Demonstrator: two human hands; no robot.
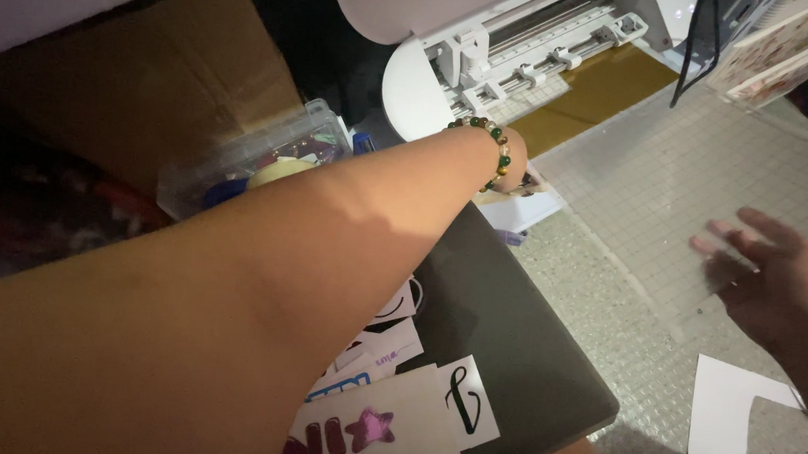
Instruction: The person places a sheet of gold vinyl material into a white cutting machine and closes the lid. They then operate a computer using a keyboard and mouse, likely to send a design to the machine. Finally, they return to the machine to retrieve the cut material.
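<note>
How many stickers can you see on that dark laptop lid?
About 5 on the laptop lid: a curly-letter sticker, a purple-star sticker, a blue-edged one, a white one, a black-and-white one. The left forearm may hide more.

The left arm stretches far forward across the view, wrist bent, its left hand [517, 173] mostly hidden behind the wrist. The right hand [764, 268] hovers low, palm down, fingers [760, 221] spread and blurred.

a home craft corner: white cutting machine [527, 48], gridded cutting mat [669, 178] (stickers [383, 413] lie about).
</note>
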